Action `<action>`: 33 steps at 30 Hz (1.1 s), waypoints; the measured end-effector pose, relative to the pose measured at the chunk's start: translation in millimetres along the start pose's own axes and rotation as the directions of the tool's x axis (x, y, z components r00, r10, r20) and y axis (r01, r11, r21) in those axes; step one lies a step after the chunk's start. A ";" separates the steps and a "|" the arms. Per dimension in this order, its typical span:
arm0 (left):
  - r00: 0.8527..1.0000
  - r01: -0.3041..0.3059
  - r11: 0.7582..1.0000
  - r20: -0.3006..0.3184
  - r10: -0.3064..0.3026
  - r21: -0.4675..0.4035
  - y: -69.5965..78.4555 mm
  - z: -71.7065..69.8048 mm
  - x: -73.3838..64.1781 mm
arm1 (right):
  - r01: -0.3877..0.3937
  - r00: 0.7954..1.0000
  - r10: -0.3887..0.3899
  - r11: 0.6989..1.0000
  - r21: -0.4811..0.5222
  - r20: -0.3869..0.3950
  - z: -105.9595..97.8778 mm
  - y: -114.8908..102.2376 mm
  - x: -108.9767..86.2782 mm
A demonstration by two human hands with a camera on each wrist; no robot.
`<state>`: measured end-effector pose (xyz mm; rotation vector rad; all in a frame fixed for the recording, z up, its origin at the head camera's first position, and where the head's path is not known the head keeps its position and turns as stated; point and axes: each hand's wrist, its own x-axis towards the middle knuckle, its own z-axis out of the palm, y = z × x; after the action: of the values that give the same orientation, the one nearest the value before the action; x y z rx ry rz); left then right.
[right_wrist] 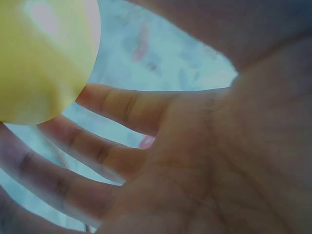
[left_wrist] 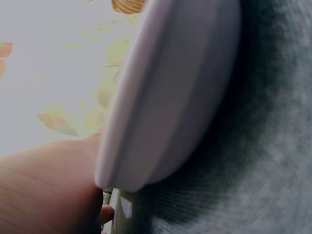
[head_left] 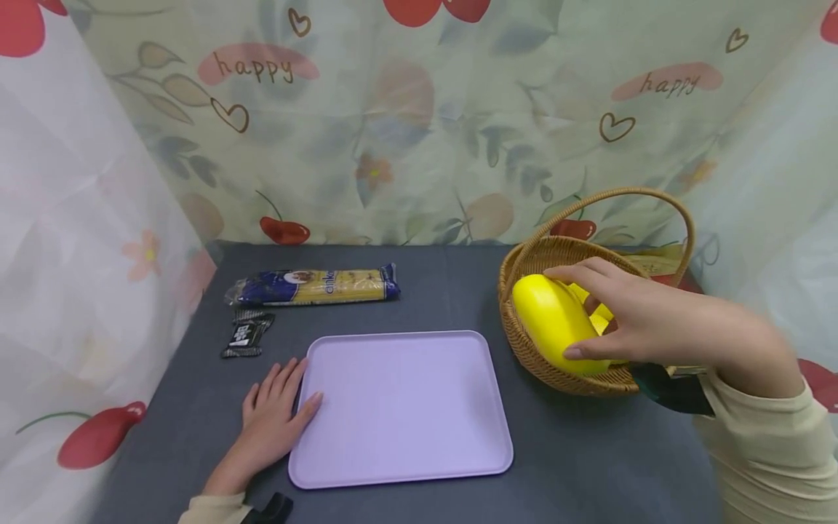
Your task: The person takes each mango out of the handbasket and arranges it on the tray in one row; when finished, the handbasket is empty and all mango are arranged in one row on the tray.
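My right hand (head_left: 628, 320) pinches a smooth, glossy yellow oblong thing (head_left: 553, 320) between thumb and fingers, over the near left side of a wicker basket (head_left: 524, 356). In the right wrist view, fingertips press against the rounded end of that yellow thing (right_wrist: 44, 58). More yellow shows in the basket, partly hidden behind the hand. My left hand (head_left: 271, 418) lies with fingers extended at the left edge of a lilac tray (head_left: 402, 407), its thumb over the rim. The left wrist view shows the tray's side (left_wrist: 161, 97) up close.
Behind the tray lies a clear and blue packet of spaghetti (head_left: 314, 286). A small black wrapped snack (head_left: 246, 335) is in front of it. The basket's tall arched handle (head_left: 628, 193) rises over its opening. Printed curtains (head_left: 419, 145) enclose the dark grey table (head_left: 445, 291).
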<state>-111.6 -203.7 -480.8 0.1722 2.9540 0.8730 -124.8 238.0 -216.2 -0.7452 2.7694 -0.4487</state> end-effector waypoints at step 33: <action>0.999 0.034 0.999 0.041 -0.035 0.031 -4.5 -0.6 0.4 | 0.066 0.979 -0.128 0.936 0.346 0.159 176.5 -68.7 180.6</action>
<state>-112.4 -207.7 -482.8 0.1389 2.9240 0.8101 -192.6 47.0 -381.9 -0.7943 2.4070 -0.8114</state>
